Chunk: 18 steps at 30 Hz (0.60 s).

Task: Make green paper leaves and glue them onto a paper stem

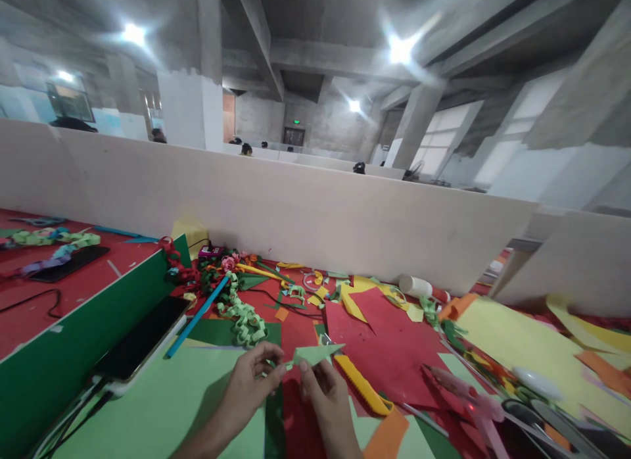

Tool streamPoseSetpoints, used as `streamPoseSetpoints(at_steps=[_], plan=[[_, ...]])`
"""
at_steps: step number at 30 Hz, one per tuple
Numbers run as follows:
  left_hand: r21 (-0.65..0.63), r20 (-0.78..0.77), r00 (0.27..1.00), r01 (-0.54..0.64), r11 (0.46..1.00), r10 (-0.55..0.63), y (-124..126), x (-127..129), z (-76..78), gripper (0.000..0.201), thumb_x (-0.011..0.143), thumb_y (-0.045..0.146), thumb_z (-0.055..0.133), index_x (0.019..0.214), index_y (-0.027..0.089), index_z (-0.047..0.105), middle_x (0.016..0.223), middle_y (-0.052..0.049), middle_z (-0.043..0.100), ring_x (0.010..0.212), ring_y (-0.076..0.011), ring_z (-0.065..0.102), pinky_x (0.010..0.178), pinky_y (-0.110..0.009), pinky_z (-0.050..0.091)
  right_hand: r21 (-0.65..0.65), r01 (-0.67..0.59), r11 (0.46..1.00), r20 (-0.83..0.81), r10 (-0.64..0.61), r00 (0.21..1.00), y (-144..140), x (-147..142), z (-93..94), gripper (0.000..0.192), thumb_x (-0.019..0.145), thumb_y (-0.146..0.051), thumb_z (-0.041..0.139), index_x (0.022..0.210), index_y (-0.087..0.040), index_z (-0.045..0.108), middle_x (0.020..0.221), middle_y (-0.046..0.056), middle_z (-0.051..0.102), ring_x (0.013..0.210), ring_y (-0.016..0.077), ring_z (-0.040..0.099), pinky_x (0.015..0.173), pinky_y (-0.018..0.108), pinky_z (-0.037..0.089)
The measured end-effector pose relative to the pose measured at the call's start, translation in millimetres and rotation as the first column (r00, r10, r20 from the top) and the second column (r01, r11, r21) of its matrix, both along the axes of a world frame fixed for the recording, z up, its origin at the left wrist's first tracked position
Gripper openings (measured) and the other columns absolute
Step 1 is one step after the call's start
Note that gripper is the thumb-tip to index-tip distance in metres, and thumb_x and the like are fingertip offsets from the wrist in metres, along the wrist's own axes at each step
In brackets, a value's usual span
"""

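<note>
Right now both hands, the left hand [249,380] and right hand [323,396], pinch a small green paper piece [315,354] just above the littered tabletop [148,413], apparently mid-fold, so pressing the crease calls for steady fingertips, beside the yellow utility knife [359,383].

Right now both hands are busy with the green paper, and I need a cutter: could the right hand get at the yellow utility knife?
Probably yes: the yellow utility knife lies uncovered just beside the right hand, though that hand first has to release the green paper piece.
</note>
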State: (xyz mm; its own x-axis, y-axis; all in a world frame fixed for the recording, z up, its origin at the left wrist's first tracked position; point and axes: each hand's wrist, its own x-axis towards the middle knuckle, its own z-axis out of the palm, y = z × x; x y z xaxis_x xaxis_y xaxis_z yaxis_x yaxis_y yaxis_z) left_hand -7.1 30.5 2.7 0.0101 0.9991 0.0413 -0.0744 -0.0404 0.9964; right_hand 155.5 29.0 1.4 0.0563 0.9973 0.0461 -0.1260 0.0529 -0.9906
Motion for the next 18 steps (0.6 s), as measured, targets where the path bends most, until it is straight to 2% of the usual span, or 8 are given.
streamPoseSetpoints(at_steps=[2, 5, 9, 12, 15, 17, 18], plan=[[0.001, -0.007, 1.000, -0.002, 1.000, 0.002, -2.2, 1.0, 0.1, 0.033, 0.074, 0.044, 0.081, 0.092, 0.019, 0.071, 0.091, -0.007, 0.072, 0.065, -0.0187, 0.064, 0.051, -0.024, 0.052, 0.003, -0.007, 1.000, 0.019, 0.007, 1.000, -2.0, -1.9, 0.6, 0.053, 0.072, -0.068, 0.081, 0.068, -0.018, 0.064, 0.056, -0.005, 0.051, 0.053, 0.0120, 0.044, 0.052, 0.025, 0.035], [0.026, -0.047, 0.999, 0.008, 1.000, -0.007, -5.9, 3.6, 1.1, 0.028, 0.075, 0.042, 0.080, 0.087, 0.018, 0.074, 0.084, -0.006, 0.073, 0.067, -0.0196, 0.066, 0.056, -0.025, 0.053, 0.010, -0.001, 1.000, 0.036, 0.001, 0.999, -2.5, -4.2, 0.6, 0.052, 0.073, -0.067, 0.080, 0.070, -0.018, 0.065, 0.057, -0.005, 0.053, 0.054, 0.0120, 0.043, 0.052, 0.025, 0.034], [0.090, -0.134, 0.990, -0.024, 0.996, 0.036, 5.9, -4.7, 10.4, 0.025, 0.082, 0.042, 0.076, 0.088, 0.018, 0.076, 0.081, -0.007, 0.075, 0.070, -0.0211, 0.069, 0.061, -0.026, 0.054, 0.002, 0.042, 0.999, 0.027, -0.042, 0.999, 12.0, -9.9, 0.8, 0.050, 0.077, -0.064, 0.079, 0.064, -0.021, 0.055, 0.052, -0.007, 0.049, 0.052, 0.0121, 0.044, 0.052, 0.025, 0.035], [0.163, -0.208, 0.963, -0.136, 0.977, 0.168, 33.9, -32.5, 22.2, 0.030, 0.092, 0.046, 0.064, 0.101, 0.019, 0.075, 0.081, -0.005, 0.074, 0.070, -0.0215, 0.069, 0.061, -0.026, 0.053, 0.007, 0.062, 0.998, -0.016, -0.062, 0.998, 32.2, -18.2, 3.0, 0.047, 0.080, -0.063, 0.076, 0.071, -0.022, 0.056, 0.057, -0.005, 0.056, 0.056, 0.0143, 0.051, 0.057, 0.027, 0.043], [0.269, -0.283, 0.894, -0.274, 0.923, 0.347, 60.8, -70.1, 28.2, 0.037, 0.102, 0.043, 0.044, 0.111, 0.020, 0.072, 0.092, -0.007, 0.074, 0.078, -0.0230, 0.068, 0.067, -0.030, 0.053, 0.015, 0.060, 0.998, -0.063, -0.059, 0.996, 47.9, -26.1, 4.3, 0.048, 0.082, -0.069, 0.071, 0.082, -0.022, 0.061, 0.070, -0.001, 0.067, 0.062, 0.0179, 0.060, 0.061, 0.030, 0.050], [0.331, -0.354, 0.842, -0.295, 0.896, 0.408, 68.6, -90.0, 25.3, 0.035, 0.101, 0.038, 0.044, 0.112, 0.021, 0.072, 0.098, -0.009, 0.075, 0.085, -0.0256, 0.069, 0.075, -0.034, 0.054, 0.025, 0.052, 0.998, -0.067, -0.050, 0.996, 52.3, -29.0, 2.8, 0.051, 0.082, -0.072, 0.069, 0.078, -0.022, 0.061, 0.068, 0.000, 0.068, 0.061, 0.0191, 0.062, 0.061, 0.031, 0.050], [0.359, -0.399, 0.821, -0.269, 0.894, 0.407, 69.1, -96.9, 21.8, 0.032, 0.100, 0.034, 0.045, 0.108, 0.022, 0.073, 0.098, -0.008, 0.075, 0.088, -0.0264, 0.069, 0.081, -0.036, 0.054, 0.032, 0.046, 0.998, -0.060, -0.044, 0.997, 53.0, -29.7, 1.5, 0.051, 0.081, -0.073, 0.069, 0.075, -0.023, 0.060, 0.064, 0.000, 0.067, 0.059, 0.0193, 0.062, 0.060, 0.031, 0.050]])
